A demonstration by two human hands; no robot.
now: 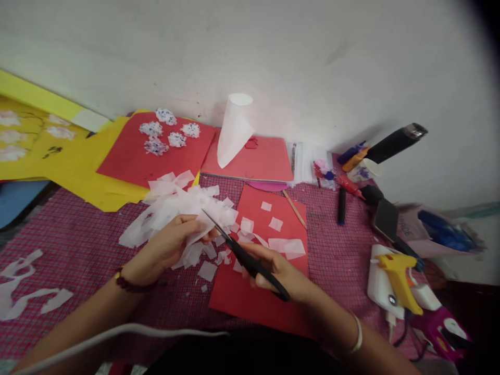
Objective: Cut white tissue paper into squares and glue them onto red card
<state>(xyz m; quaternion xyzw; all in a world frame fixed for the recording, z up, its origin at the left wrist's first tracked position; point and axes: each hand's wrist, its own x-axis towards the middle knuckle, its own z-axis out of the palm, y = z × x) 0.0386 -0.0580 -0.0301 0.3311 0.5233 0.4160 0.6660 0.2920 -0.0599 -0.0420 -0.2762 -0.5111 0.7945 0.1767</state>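
Observation:
My left hand (175, 239) pinches a piece of thin white tissue paper (194, 234) over a loose pile of white paper (172, 205). Black-handled scissors (250, 262) are in my right hand (277, 268), their fingers wrapped round the handle. The blades point up and left, reaching the paper beside my left fingertips; whether they bite into it I cannot tell. Small cut white squares (275, 224) lie on a red sheet (258, 297) under and beyond my right hand, with more scraps on the cloth beneath my left.
Speckled paper flowers (154, 146) rest on a red card at the back. A rolled white paper cone (236, 127) leans against the wall. A yellow glue gun (400, 281) and a dark bottle (398, 143) are at right. White offcuts (35, 302) lie at left on the checked cloth (97, 219).

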